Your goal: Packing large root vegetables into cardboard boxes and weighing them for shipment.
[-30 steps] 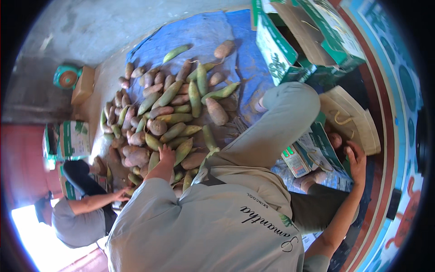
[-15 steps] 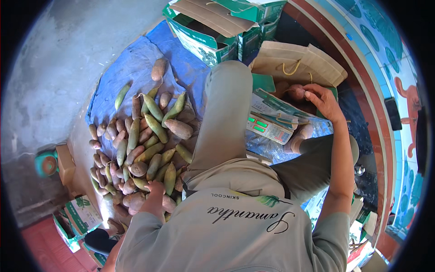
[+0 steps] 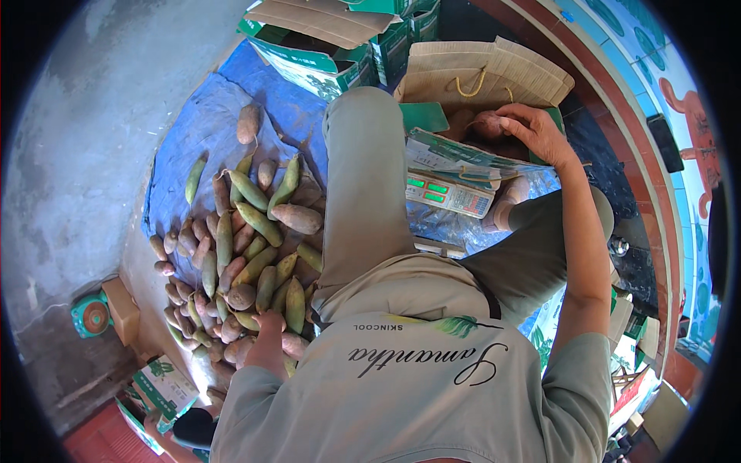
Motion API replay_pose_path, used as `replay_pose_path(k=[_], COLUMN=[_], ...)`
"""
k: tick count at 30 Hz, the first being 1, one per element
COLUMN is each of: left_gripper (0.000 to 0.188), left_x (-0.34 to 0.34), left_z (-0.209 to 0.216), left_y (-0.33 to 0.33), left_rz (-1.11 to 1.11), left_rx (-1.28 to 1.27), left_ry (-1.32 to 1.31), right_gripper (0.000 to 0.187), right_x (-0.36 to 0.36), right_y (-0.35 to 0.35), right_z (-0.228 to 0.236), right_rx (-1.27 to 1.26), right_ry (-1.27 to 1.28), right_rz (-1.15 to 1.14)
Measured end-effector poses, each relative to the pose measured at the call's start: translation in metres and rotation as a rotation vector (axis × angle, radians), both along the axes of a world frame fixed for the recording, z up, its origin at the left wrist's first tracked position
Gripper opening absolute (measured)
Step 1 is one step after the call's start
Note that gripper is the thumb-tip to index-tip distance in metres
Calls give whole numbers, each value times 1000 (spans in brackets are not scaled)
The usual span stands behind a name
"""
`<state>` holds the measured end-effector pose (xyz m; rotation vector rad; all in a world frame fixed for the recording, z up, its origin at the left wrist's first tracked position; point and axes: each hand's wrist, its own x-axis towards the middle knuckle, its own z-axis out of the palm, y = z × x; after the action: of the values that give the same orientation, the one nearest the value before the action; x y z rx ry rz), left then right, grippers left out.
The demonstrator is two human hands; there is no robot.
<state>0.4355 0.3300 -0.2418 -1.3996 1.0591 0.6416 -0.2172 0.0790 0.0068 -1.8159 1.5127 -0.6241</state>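
Observation:
My right hand (image 3: 534, 135) reaches into an open carton (image 3: 494, 73) at the upper right, its fingers closed round a reddish tuber (image 3: 487, 125). The carton's cardboard flap with a yellow cord handle stands up behind it. On the left, a big heap of tubers, some reddish-brown (image 3: 298, 218) and some long and green (image 3: 260, 221), lies on a blue sheet (image 3: 208, 116). My left hand (image 3: 270, 333) rests at the near edge of this heap, touching tubers; its fingers are partly hidden. A weighing scale with a green-lit display (image 3: 427, 188) stands just in front of the carton.
More green and white cartons (image 3: 309, 58) stand at the top, beyond my knee. At the lower left are another carton (image 3: 164, 386), a person's arm and a small green fan-like device (image 3: 91, 314). A tiled wall (image 3: 648, 54) curves along the right.
The whole view has shifted a little with my head. My right hand stays on the tuber in the carton. The left hand stays by the heap, its fingers slightly less visible.

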Motion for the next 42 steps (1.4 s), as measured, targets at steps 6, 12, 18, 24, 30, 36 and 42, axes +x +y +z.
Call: replay_pose_path(k=[6,12,18,24,30,36,42], left_gripper=[46,47,53,51,46,49,48], left_x=[4,-10,-9,-12,-23,-49,-52], left_z=[9,23,4,6,21,32,31], left_y=[4,-11,-38,-58,-99,-124,-124], left_rz=[47,6,252,253,297,336,320], left_rx=[-2,-207,-592,-917,-1216,-1276,-1327], left_ry=[61,198,308,451,506,575,534], right_gripper=[31,32,32,31,29,28,28], right_x=[1,2,-1,-2,-2,-5,-5], right_y=[-3,-3,-1,4,11,15,21], right_z=[-7,-5,-3,0,9,10,17], right_rx=[25,4,-68,-76,-46,-71,-75], right_ry=[-105,-67,-21,-7,-3,0,27], right_rz=[-2,9,2,-6,-24,-39,-40])
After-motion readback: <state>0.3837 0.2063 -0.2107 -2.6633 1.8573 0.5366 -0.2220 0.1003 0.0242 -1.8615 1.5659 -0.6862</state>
